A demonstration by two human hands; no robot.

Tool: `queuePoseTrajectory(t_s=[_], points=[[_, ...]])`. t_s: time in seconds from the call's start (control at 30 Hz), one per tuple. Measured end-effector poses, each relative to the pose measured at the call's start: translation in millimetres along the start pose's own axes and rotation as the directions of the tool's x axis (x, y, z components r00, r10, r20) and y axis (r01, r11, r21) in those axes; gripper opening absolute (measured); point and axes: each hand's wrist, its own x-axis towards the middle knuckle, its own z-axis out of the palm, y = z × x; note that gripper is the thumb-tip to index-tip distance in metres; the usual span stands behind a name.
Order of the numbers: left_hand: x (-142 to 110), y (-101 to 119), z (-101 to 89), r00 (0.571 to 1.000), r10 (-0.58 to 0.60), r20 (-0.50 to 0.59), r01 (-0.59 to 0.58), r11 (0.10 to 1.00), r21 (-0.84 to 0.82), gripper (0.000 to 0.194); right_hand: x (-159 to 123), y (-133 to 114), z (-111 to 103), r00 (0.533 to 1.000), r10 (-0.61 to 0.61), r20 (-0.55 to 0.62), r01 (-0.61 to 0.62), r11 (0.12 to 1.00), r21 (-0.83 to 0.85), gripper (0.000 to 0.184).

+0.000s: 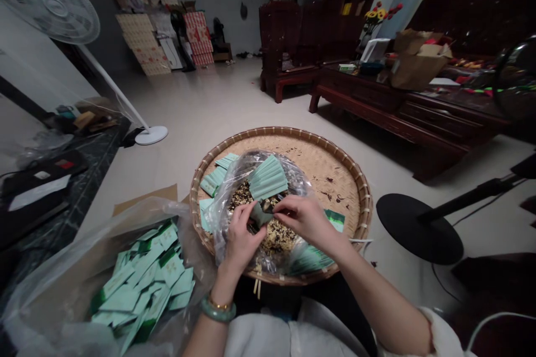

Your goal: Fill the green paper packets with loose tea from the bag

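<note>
Over the round woven bamboo tray [343, 163], my left hand [242, 239] holds a small pale green packet [260, 215] between thumb and fingers. My right hand [309, 222] is closed in a pinch at the packet's right edge; anything small between those fingertips is hidden. Below both hands, a clear plastic bag [228, 189] lies spread in the tray. Inside it is a loose mix of pale and dark dried bits [278, 239]. A fanned stack of green packets [268, 177] rests on the mix, just beyond my fingers.
At lower left, a large clear bag [54, 273] contains many green packets [146, 276]. More packets [312, 259] lie at the tray's near right. A black fan base [419, 228] stands right, a white fan [151, 135] left. A dark wooden table [402, 109] is beyond.
</note>
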Motion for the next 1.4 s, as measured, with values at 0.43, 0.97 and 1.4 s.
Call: queuePoseTrajectory(t_s=[0.43,0.97,1.4], points=[[0.1,7.5,0.5,0.996,-0.083,-0.015,0.082,0.995,-0.05,0.052,-3.3,8.8,20.2,0.991,0.096,-0.096,-0.084,0.989,0.122,0.015],[6.7,10.5,-3.6,0.833,-0.491,0.254,0.54,0.621,-0.568,0.032,0.8,29.0,31.4,0.906,0.424,0.011,-0.328,0.685,0.651,0.034],[4.4,11.2,-14.5,0.706,-0.436,0.558,0.704,0.514,-0.49,0.028,-1.3,40.5,12.2,0.848,0.476,-0.23,-0.239,0.734,0.636,0.04]])
